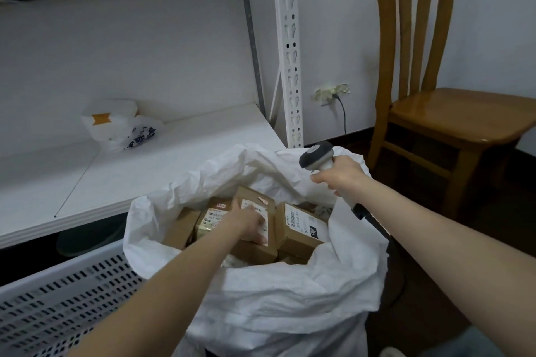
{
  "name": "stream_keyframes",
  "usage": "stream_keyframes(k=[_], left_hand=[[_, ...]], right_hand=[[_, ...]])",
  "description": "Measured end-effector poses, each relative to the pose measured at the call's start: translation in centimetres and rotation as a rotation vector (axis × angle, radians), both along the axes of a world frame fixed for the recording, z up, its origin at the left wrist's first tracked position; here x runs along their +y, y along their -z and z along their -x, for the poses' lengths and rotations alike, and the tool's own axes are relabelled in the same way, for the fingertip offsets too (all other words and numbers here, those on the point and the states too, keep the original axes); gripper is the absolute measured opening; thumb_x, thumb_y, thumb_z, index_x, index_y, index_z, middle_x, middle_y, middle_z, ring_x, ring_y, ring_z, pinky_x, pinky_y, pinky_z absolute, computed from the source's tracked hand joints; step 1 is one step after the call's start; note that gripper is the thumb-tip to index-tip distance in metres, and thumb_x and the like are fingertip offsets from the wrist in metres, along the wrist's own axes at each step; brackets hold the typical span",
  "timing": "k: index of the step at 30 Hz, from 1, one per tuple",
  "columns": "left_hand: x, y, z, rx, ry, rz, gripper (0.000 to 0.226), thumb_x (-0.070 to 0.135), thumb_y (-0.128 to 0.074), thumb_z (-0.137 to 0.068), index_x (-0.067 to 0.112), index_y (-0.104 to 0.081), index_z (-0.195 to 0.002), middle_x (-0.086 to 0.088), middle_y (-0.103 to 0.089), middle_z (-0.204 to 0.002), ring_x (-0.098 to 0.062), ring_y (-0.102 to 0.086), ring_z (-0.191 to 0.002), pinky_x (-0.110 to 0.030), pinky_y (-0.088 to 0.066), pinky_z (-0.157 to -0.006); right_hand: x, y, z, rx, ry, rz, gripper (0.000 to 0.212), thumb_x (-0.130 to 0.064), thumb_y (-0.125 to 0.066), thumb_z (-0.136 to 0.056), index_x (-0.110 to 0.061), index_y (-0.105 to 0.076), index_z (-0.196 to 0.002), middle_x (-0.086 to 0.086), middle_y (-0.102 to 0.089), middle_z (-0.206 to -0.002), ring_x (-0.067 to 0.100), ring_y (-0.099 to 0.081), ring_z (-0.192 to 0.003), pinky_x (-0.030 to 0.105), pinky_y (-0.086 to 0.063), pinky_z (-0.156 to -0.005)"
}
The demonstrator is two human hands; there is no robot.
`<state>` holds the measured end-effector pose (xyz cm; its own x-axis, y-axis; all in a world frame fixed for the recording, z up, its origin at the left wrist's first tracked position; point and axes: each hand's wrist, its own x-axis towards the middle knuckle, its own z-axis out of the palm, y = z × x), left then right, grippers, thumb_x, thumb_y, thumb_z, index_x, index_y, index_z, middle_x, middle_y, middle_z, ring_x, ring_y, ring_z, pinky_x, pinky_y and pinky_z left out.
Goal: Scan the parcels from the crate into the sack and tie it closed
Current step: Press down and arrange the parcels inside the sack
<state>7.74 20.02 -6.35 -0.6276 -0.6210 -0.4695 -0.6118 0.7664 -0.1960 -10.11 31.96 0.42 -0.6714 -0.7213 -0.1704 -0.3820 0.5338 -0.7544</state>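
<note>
The left hand (251,225) is reaching into the open sack (290,298) and lying over a labelled parcel (250,196); I cannot tell whether it is gripping or just pressing. The right hand (340,174) is gripping the scanner (316,157). The cardboard parcel is probably handling light and stiff, best held by its edges, and its long axis is running away from the person, label up

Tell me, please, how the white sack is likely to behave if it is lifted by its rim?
The sack would probably be floppy: its wall is crumpled and its rim sags in folds. It is likely heavy, since cardboard parcels fill it near the mouth. It may sag rather than hold its shape.
</note>
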Motion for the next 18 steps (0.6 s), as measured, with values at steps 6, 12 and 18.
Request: stream_keyframes(k=[6,12,18], left_hand=[[-0.8,-3.4,-2.3,0.476,-0.141,0.137,0.049,0.039,-0.06,-0.091,0.025,-0.049,-0.137,-0.004,-0.052,-0.135,-0.023,-0.054,-0.118,-0.039,-0.051,-0.094],[-2.1,-6.7,-8.5,0.68,-0.413,0.444,0.073,0.058,-0.054,-0.088,0.021,-0.031,-0.146,-0.017,-0.042,-0.142,-0.035,-0.047,-0.124,-0.051,-0.049,-0.094],[-3.6,-5.5,-14.9,1.013,-0.993,0.065,0.101,0.065,-0.057,-0.083,0.012,-0.009,-0.153,-0.024,-0.024,-0.154,-0.044,-0.027,-0.138,-0.055,-0.03,-0.109]], right_hand=[[4.8,0.4,2.6,-0.235,0.304,0.12,0.054,-0.017,-0.074,-0.083,-0.002,-0.048,-0.129,0.017,-0.059,-0.116,0.028,-0.06,-0.094,0.034,-0.05,-0.071],[8.4,3.9,3.0,-0.331,0.449,0.037,0.074,-0.024,-0.08,-0.075,0.0,-0.045,-0.136,0.02,-0.054,-0.131,0.04,-0.054,-0.117,0.048,-0.049,-0.096],[7.7,5.7,0.7,-0.314,0.448,-0.082,0.073,-0.02,-0.074,-0.083,0.0,-0.036,-0.142,0.021,-0.048,-0.137,0.039,-0.05,-0.124,0.042,-0.045,-0.101]])
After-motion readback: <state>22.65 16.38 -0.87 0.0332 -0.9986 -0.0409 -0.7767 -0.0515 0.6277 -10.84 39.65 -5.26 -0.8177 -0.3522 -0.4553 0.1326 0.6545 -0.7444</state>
